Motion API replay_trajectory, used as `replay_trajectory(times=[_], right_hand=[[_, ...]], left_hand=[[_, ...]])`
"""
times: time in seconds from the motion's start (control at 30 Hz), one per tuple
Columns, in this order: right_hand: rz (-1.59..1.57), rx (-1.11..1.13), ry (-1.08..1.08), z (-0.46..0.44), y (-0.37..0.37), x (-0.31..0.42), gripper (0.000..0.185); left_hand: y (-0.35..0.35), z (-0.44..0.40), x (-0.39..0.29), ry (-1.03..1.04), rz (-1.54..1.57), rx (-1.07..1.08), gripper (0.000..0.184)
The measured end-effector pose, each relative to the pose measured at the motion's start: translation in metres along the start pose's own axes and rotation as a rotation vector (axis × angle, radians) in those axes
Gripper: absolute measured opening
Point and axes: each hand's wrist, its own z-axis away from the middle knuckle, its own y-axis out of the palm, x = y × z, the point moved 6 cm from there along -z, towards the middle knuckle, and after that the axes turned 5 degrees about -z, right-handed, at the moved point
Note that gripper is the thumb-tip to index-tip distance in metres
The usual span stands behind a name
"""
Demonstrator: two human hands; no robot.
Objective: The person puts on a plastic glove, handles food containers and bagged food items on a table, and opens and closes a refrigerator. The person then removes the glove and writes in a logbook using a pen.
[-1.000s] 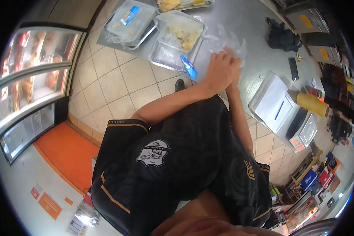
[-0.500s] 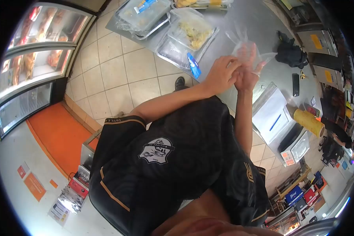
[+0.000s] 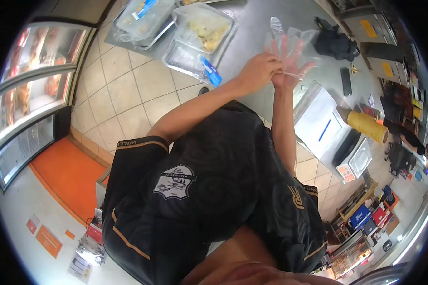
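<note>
A clear plastic glove (image 3: pixel 297 40) covers most of my right hand (image 3: pixel 289 59), its palm up and fingers spread apart inside the film. One loose fingertip of the glove stands up past my fingers. My left hand (image 3: pixel 260 71) is closed at the wrist end of the glove, pinching its edge by the base of my right palm. Both hands are above the metal table (image 3: pixel 252 28). To their left, a clear container (image 3: pixel 202 31) of pale yellowish food rests on a silver tray (image 3: pixel 183 59), with a blue packet (image 3: pixel 210 71) at the tray's corner.
Another wrapped tray (image 3: pixel 145 23) stands at the far left. On the right are a black cloth bundle (image 3: pixel 335 45), scissors (image 3: pixel 354 69), a black bar-shaped object (image 3: pixel 346 81), papers (image 3: pixel 314 118) with a blue pen (image 3: pixel 324 130), and a yellow roll (image 3: pixel 367 127). Glass-door fridges (image 3: pixel 38 61) line the left.
My right fingers have spread apart and fill more of the glove, which was bunched before. My left hand has stayed at its wrist edge. The whole view has shifted slightly.
</note>
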Motion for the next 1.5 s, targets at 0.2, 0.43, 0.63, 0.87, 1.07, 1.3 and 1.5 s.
replay_trajectory(times=[0.2,0.43,0.63,0.87,1.07,1.3,1.5], right_hand=[[0.257,0.002,0.084,-0.013,-0.028,0.02,0.107],[0.304,-0.003,0.085,-0.008,-0.07,0.024,0.088],[-0.348,-0.05,0.313,0.024,-0.056,0.028,0.074],[-0.197,-0.025,0.366,0.047,-0.056,0.044,0.084],[-0.369,0.046,0.24,0.035,-0.058,0.056,0.087],[-0.503,0.159,0.229,0.002,-0.068,0.058,0.097],[-0.045,0.013,0.055,-0.007,-0.073,0.064,0.099]], left_hand=[[0.027,-0.005,0.008,0.005,0.058,0.015,0.013],[0.048,-0.004,0.009,0.007,-0.059,-0.07,0.021],[0.048,0.012,0.056,-0.599,0.37,-0.496,0.033],[0.068,0.018,0.079,-0.879,0.662,-0.268,0.026],[0.05,0.011,0.02,-0.383,-0.039,-0.553,0.027],[0.085,-0.014,-0.032,-0.034,-0.115,-0.256,0.025],[0.09,-0.024,-0.021,-0.035,-0.056,-0.138,0.014]])
